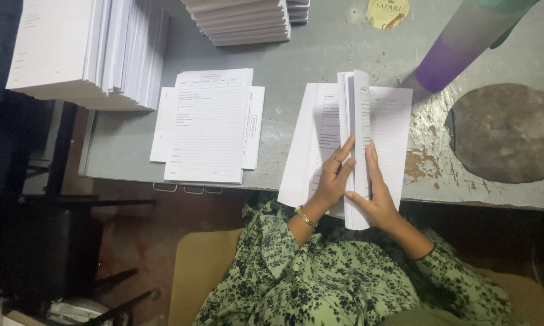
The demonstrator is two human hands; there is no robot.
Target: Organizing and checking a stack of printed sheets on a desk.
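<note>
Two hands on white printed paper booklet (350, 130) at grey table edge (320, 42): left hand (331, 181) fingers spread flat on page; right hand (374, 193) fingers pressed together, steadying upright sheets.

one head camera, steep downward view, close over desk (320, 54) edge
</note>
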